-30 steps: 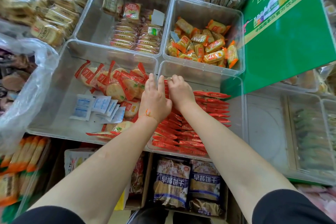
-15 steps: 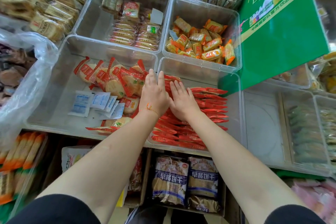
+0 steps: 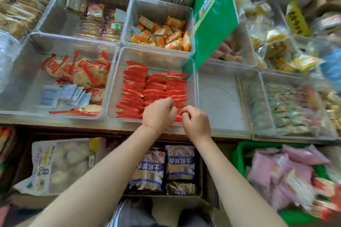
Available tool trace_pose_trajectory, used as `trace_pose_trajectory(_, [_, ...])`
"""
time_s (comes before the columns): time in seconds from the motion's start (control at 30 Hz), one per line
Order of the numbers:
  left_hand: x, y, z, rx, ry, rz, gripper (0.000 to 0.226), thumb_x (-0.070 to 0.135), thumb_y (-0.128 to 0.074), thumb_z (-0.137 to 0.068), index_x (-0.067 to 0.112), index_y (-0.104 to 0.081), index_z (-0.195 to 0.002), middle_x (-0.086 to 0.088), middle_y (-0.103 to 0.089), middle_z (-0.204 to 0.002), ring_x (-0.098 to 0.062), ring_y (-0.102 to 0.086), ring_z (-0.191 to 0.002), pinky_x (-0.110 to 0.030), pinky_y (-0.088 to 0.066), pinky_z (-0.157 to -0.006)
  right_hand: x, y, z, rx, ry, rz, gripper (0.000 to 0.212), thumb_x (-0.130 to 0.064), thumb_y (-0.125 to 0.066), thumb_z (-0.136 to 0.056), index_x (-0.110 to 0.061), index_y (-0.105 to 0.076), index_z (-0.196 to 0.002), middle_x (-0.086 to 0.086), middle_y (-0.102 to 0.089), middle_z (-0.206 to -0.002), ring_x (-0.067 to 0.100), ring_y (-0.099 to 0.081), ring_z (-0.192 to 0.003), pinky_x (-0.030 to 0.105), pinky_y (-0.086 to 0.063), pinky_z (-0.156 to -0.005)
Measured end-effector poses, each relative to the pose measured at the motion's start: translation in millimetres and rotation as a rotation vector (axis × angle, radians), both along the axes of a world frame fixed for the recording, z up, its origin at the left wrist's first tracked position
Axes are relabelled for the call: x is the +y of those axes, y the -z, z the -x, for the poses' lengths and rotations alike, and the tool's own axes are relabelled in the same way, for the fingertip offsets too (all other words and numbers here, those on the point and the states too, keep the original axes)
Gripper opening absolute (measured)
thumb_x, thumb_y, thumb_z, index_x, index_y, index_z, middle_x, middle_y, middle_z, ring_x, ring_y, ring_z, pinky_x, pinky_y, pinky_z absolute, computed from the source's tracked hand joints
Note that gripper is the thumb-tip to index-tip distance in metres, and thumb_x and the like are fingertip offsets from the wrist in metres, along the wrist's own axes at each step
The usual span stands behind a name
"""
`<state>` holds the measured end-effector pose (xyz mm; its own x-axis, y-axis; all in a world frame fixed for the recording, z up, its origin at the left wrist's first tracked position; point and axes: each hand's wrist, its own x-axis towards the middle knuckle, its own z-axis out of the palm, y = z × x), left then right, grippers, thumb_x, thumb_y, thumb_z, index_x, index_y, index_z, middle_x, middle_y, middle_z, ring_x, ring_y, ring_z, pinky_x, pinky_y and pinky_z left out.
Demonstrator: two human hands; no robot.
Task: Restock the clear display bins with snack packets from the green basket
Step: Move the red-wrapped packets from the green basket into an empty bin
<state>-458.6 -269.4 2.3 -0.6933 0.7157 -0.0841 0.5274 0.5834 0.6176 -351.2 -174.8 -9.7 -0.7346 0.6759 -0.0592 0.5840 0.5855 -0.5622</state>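
Hands curl at the near red packets; grip unclear, cannot tell.

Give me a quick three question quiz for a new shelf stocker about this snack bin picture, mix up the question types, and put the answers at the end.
1. True or false: both hands are at the near edge of the bin of red packets.
2. Multiple choice: the bin just right of the red packets holds A) orange packets, B) nothing visible, C) pink packets.
3. Fill in: the pink packets lie in a ______ basket.

Key
1. True: the left hand and right hand sit there, fingers curled.
2. B
3. green
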Motion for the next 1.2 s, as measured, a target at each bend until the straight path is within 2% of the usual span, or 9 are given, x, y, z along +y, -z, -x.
trace_pose_trajectory(0.2, [58.9, 21.9, -129.7, -0.282, 0.081, 0.074, 0.017, 0.022, -0.055, -0.089, 0.021, -0.071, -0.093, -0.004, -0.071, -0.087, -0.027, -0.063, -0.089, -0.034, -0.05, -0.079, 56.2, 25.5, -149.2, -0.017, 0.152, 0.145, 0.021, -0.011, -0.052, -0.088, -0.014, -0.073, -0.088, 0.006, -0.073, -0.088, 0.027, -0.063, -0.084, 0.031, -0.042, -0.069])
trace_pose_trajectory(0.3, [97.5, 38.2, -202.6, -0.38, 0.067, 0.14, 0.018, 0.02, -0.052, -0.09, 0.023, -0.07, -0.093, 0.004, -0.065, -0.075, -0.022, -0.062, -0.077, -0.028, -0.045, -0.069, 100.8, 43.1, -224.2, -0.101, 0.124, 0.262, 0.024, -0.012, -0.05, -0.088, -0.018, -0.073, -0.091, 0.004, -0.073, -0.095, 0.026, -0.064, -0.092, 0.034, -0.049, -0.076])
trace_pose_trajectory(0.43, [151.1, 61.8, -306.6, -0.528, -0.003, 0.232, 0.02, 0.018, -0.05, -0.09, 0.022, -0.069, -0.094, 0.002, -0.07, -0.079, -0.016, -0.067, -0.068, -0.022, -0.046, -0.06, 160.7, 58.5, -324.0, -0.222, 0.006, 0.356, 0.025, -0.016, -0.047, -0.092, -0.019, -0.07, -0.103, 0.005, -0.071, -0.106, 0.025, -0.062, -0.098, 0.037, -0.05, -0.084])
trace_pose_trajectory(0.6, [215.1, 78.1, -422.2, -0.745, -0.035, 0.288, 0.018, 0.008, -0.05, -0.091, 0.014, -0.067, -0.089, -0.007, -0.068, -0.08, -0.017, -0.063, -0.059, -0.017, -0.043, -0.044, 234.1, 63.1, -433.1, -0.311, 0.053, 0.276, 0.019, -0.015, -0.047, -0.09, -0.012, -0.064, -0.098, 0.011, -0.061, -0.105, 0.032, -0.057, -0.097, 0.042, -0.049, -0.081])
trace_pose_trajectory(0.73, [257.8, 76.6, -471.0, -0.779, -0.03, 0.317, 0.016, 0.006, -0.049, -0.093, 0.01, -0.063, -0.087, -0.004, -0.063, -0.071, -0.009, -0.059, -0.046, -0.017, -0.041, -0.041, 282.2, 49.2, -484.1, -0.392, 0.08, 0.253, 0.018, -0.023, -0.048, -0.094, -0.012, -0.061, -0.099, 0.012, -0.061, -0.106, 0.033, -0.059, -0.1, 0.036, -0.045, -0.076])
trace_pose_trajectory(0.9, [289.8, 78.8, -500.2, -0.819, -0.042, 0.356, 0.016, 0.008, -0.046, -0.095, 0.01, -0.062, -0.094, -0.009, -0.064, -0.08, -0.019, -0.06, -0.057, -0.025, -0.043, -0.052, 313.1, 48.3, -518.6, -0.798, -0.146, 0.096, 0.05, -0.051, -0.054, -0.091, -0.014, -0.061, -0.125, 0.008, -0.063, -0.125, 0.03, -0.058, -0.117, 0.038, -0.044, -0.091])
trace_pose_trajectory(1.0, [300.6, 79.7, -517.4, -0.805, -0.057, 0.362, 0.017, 0.01, -0.047, -0.094, 0.011, -0.064, -0.094, -0.01, -0.067, -0.083, -0.021, -0.062, -0.06, -0.027, -0.047, -0.053, 320.5, 60.7, -541.3, -1.032, -0.372, 0.115, 0.099, -0.071, -0.073, -0.066, -0.014, -0.044, -0.142, 0.01, -0.047, -0.139, 0.03, -0.04, -0.133, 0.048, -0.031, -0.108])
trace_pose_trajectory(1.1, [305.4, 83.0, -532.3, -0.813, -0.061, 0.366, 0.02, 0.01, -0.047, -0.093, 0.015, -0.065, -0.088, -0.01, -0.068, -0.083, -0.023, -0.063, -0.063, -0.03, -0.049, -0.057, 325.3, 75.5, -560.1, -1.12, -0.466, 0.172, 0.108, -0.053, -0.085, -0.066, -0.016, -0.028, -0.15, 0.012, -0.028, -0.154, 0.032, -0.023, -0.144, 0.056, -0.018, -0.114])
trace_pose_trajectory(1.2, [304.5, 85.5, -541.3, -0.813, -0.075, 0.38, 0.021, 0.009, -0.045, -0.093, 0.013, -0.065, -0.095, -0.007, -0.068, -0.082, -0.019, -0.065, -0.061, -0.03, -0.05, -0.059, 328.6, 83.8, -576.3, -1.05, -0.479, 0.152, 0.072, -0.028, -0.075, -0.082, -0.018, -0.038, -0.143, 0.012, -0.033, -0.15, 0.034, -0.033, -0.137, 0.054, -0.027, -0.111])
